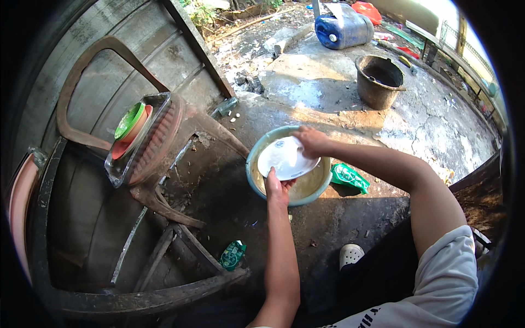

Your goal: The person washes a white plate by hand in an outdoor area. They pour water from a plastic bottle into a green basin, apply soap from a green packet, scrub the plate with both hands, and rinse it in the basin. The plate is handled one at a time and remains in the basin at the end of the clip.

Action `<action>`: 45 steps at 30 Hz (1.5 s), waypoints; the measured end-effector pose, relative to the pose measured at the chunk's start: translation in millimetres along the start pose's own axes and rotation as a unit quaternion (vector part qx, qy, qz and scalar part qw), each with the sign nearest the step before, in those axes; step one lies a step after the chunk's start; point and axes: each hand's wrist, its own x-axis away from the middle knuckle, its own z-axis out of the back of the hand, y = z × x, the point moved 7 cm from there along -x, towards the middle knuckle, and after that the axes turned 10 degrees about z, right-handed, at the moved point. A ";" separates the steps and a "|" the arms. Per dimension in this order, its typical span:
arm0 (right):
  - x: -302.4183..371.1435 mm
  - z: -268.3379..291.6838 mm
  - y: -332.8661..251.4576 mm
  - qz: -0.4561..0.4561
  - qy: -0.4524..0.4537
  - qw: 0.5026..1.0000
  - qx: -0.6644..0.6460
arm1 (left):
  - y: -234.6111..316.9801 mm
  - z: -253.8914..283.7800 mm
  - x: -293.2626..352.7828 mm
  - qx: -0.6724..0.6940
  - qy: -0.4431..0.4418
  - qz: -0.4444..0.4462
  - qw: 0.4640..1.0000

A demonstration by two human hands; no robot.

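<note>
A white plate (285, 159) with small dark markings on its rim is held tilted over a pale blue-green basin (252, 174). Cloudy, brownish water (311, 185) shows inside the basin below it. My left hand (278, 188) grips the plate's near edge, thumb on top and fingers underneath. At the plate's far right edge, my right hand (313, 143) is closed with its fingers bent against the surface. Whether a cloth or sponge is in that hand is hidden.
A plastic chair (186, 123) at the left bears a tray (158, 112) with green and orange bowls (130, 124). Green packets (350, 177) lie on the concrete. A dark bucket (377, 90) and a blue jerrycan (350, 31) stand farther back.
</note>
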 end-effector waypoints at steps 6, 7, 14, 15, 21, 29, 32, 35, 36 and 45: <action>21.1 -46.5 -97.6 0.238 0.036 0.932 -0.271 | 52.4 -8.4 35.9 -0.219 0.109 -0.238 0.940; 21.0 -49.6 -96.6 0.237 0.043 0.926 -0.290 | 62.6 -10.5 45.3 -0.256 0.116 -0.273 0.920; -3.8 -32.7 -2.0 0.017 0.182 0.980 -0.077 | 91.4 -8.3 77.6 -0.244 0.120 -0.285 0.919; -6.4 -29.1 2.1 0.021 0.188 0.979 -0.075 | 92.4 -6.5 77.1 -0.231 0.122 -0.287 0.922; -2.5 -12.0 30.6 -0.084 0.077 0.763 -0.637 | 76.8 11.9 35.1 -0.112 0.151 -0.238 0.953; 30.4 8.7 45.1 -0.071 0.129 0.921 -0.361 | -2.3 32.1 -93.0 -0.232 0.097 -0.051 0.966; 36.2 -18.5 35.6 -0.079 0.108 0.947 -0.292 | -35.9 47.4 -138.2 -0.229 0.046 0.103 0.967; 39.7 -46.0 30.5 -0.149 0.064 0.934 -0.320 | -44.3 50.7 -150.9 -0.508 0.140 0.035 0.849; 37.5 -49.9 24.7 -0.136 0.042 0.948 -0.284 | -41.9 44.6 -145.2 -0.570 0.178 -0.037 0.801; 31.5 -28.4 12.8 -0.122 0.065 0.959 -0.248 | -7.8 -19.5 -71.9 -0.573 0.187 -0.347 0.719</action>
